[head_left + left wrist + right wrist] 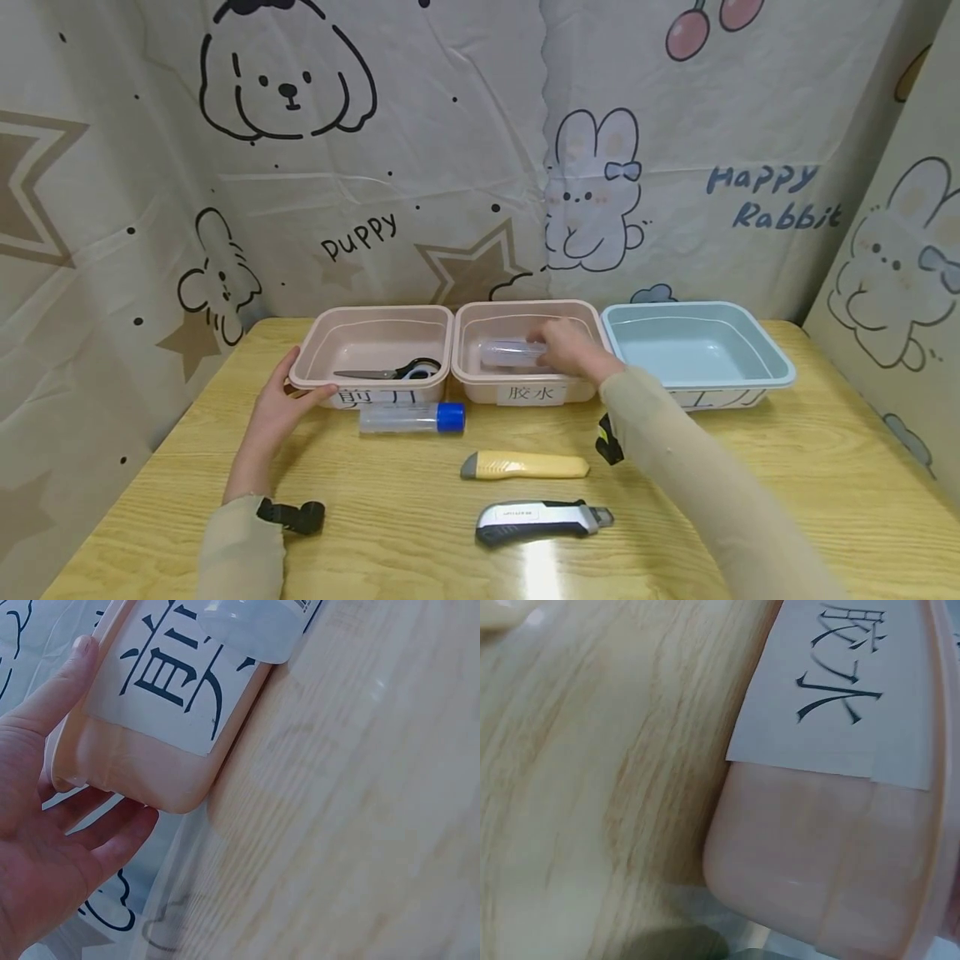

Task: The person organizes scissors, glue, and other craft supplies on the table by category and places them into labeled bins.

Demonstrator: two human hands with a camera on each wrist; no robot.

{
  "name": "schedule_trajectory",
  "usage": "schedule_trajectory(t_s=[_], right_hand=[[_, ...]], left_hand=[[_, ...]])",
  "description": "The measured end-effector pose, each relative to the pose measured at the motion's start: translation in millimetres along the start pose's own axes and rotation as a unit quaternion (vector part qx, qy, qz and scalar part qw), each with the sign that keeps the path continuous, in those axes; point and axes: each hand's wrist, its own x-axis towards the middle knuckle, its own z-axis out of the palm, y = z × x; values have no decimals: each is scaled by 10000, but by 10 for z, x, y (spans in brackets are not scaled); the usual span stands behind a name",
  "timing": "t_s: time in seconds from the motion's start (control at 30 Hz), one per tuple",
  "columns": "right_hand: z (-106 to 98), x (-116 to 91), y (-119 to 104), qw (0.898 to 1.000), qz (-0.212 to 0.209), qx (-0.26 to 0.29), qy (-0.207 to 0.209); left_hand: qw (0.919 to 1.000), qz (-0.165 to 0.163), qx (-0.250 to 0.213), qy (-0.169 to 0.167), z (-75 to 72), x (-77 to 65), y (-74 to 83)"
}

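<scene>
My right hand (572,348) reaches into the middle pink bin (468,385), its fingers on the right end of a clear glue bottle (504,353) lying inside. That hand covers the bottle's right end. At the left pink bin (372,317), my left hand (276,406) holds the near left corner, thumb along the front rim and fingers round the side. In the left wrist view the thumb (71,679) lies against the labelled front. Black-handled scissors (397,371) lie in that bin. Just in front of it lies another clear glue bottle (408,417) with a blue cap.
A blue bin (697,350) stands at the right of the row, its label partly hidden by my right sleeve. Nearer on the wooden table (390,525) lie a yellow utility knife (528,465) and a silver-and-black utility knife (536,521). A printed curtain (450,167) hangs behind.
</scene>
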Motion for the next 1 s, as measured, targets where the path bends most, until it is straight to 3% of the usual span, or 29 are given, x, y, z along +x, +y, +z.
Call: schedule_trajectory(t_s=[0.3, 0.53, 0.67, 0.8, 0.9, 1.0], right_hand=[[70, 40, 71, 9994, 241, 216, -141], [-32, 35, -234, 9983, 21, 399, 423], [-72, -15, -529, 9909, -468, 588, 1120], [-32, -137, -857, 9783, -1078, 188, 1759], [32, -253, -1089, 9695, -1451, -180, 1969], [136, -339, -1258, 9642, -1734, -609, 1911]], left_hand=[[10000, 57, -67, 25, 22, 32, -70], [10000, 13, -53, 27, 2, 33, -64], [10000, 47, -47, 25, -1, 32, -55], [10000, 0, -8, 30, -4, 29, -39], [10000, -53, 33, 22, -6, 22, -26], [10000, -79, 20, 6, -4, 19, -30]])
